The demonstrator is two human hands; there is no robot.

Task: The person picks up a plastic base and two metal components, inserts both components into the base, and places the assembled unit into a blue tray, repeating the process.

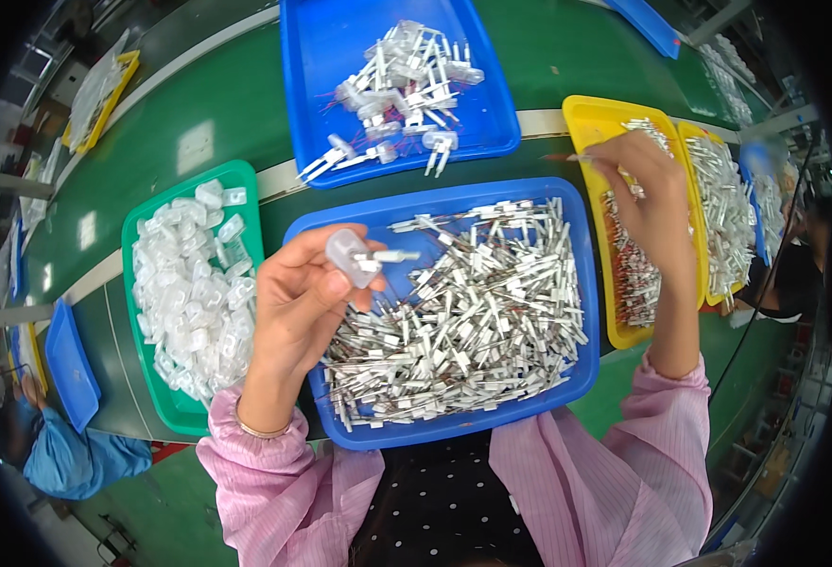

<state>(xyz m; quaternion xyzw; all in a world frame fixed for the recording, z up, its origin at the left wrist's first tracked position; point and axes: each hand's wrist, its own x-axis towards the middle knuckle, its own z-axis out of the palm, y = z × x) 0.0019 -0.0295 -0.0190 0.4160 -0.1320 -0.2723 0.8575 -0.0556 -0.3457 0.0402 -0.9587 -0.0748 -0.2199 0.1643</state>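
My left hand [304,288] is closed on a clear plastic housing [345,253], held above the left rim of the blue tray [300,231] in front of me. A slim white part [392,255] sticks out of the housing toward the right. That tray is heaped with thin white parts with dark wire leads [463,326]. Over the yellow tray [581,113] at the right, my right hand [638,184] is pinched, and a thin sliver shows at its fingertips, too small to name. Slender white parts with reddish wires [632,274] lie below it.
On the left stands a green tray [132,236] full of clear plastic housings [194,302]. Beyond, a blue tray [317,57] holds joined housings and white parts [402,85]. A second yellow tray [719,208] adjoins at right. A person in blue [80,454] is at the lower left.
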